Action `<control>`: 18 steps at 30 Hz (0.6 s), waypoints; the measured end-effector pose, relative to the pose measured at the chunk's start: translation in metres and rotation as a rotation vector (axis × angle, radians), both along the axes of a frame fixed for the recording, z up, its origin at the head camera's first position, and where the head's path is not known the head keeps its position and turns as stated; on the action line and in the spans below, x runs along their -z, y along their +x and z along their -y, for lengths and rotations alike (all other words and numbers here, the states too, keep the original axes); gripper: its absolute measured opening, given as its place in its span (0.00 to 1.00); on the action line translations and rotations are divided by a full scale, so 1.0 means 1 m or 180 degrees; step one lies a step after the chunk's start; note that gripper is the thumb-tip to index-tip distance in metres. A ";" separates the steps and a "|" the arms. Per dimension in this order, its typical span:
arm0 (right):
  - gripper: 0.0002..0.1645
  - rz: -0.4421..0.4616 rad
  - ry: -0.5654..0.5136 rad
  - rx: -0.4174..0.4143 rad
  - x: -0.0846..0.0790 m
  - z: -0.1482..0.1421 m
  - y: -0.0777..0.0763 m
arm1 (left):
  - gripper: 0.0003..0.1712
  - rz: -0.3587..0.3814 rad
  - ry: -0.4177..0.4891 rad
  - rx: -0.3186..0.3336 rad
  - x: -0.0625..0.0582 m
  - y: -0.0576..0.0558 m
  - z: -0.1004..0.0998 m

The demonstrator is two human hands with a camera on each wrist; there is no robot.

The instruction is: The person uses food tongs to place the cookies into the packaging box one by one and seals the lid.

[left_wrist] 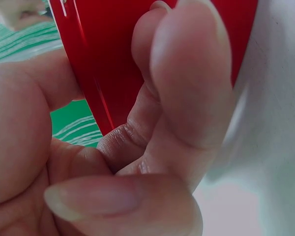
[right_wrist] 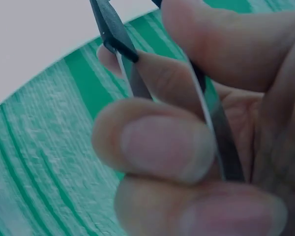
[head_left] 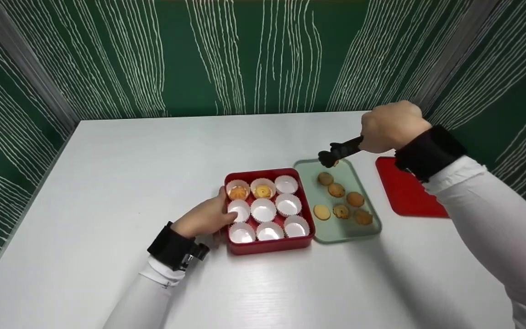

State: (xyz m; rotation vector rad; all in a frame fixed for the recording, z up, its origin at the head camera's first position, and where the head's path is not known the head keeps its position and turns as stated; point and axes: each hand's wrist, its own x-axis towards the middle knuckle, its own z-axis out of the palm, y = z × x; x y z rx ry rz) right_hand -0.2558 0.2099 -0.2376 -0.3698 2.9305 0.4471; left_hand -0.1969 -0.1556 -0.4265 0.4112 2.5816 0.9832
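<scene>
My left hand (head_left: 208,214) holds the left wall of a red box (head_left: 270,246), thumb over its rim. In the left wrist view, fingers rest against the box's red side (left_wrist: 108,54). Several white paper cups (head_left: 263,210) stand in rows inside; an orange cookie (head_left: 238,193) and a yellow cookie (head_left: 263,191) sit in two far-row cups. My right hand (head_left: 393,125) grips black-tipped tongs (head_left: 345,148) above the far end of a pale green tray (head_left: 302,171). Under the tong tips a cookie shows partly, mostly hidden. In the right wrist view, fingers curl round the tongs' metal arms (right_wrist: 214,128).
Several cookies (head_left: 336,189) lie spread on the green tray, right beside the red box. Farther right is a flat red tray or lid (head_left: 409,194), partly covered by my right forearm. Green walls with white streaks border the white table (head_left: 153,160).
</scene>
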 end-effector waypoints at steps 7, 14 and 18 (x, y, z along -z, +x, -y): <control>0.13 -0.0218 0.0016 -0.0377 -0.012 0.035 0.024 | 0.52 0.0005 0.0048 -0.0008 0.001 0.000 0.000; 0.13 -0.0221 0.0252 -0.0790 0.009 0.069 0.033 | 0.52 0.0009 0.0083 0.0008 0.002 0.000 0.000; 0.14 -0.0268 0.0407 -0.1018 0.024 0.078 0.032 | 0.53 0.0027 0.0115 0.0036 0.001 0.000 -0.001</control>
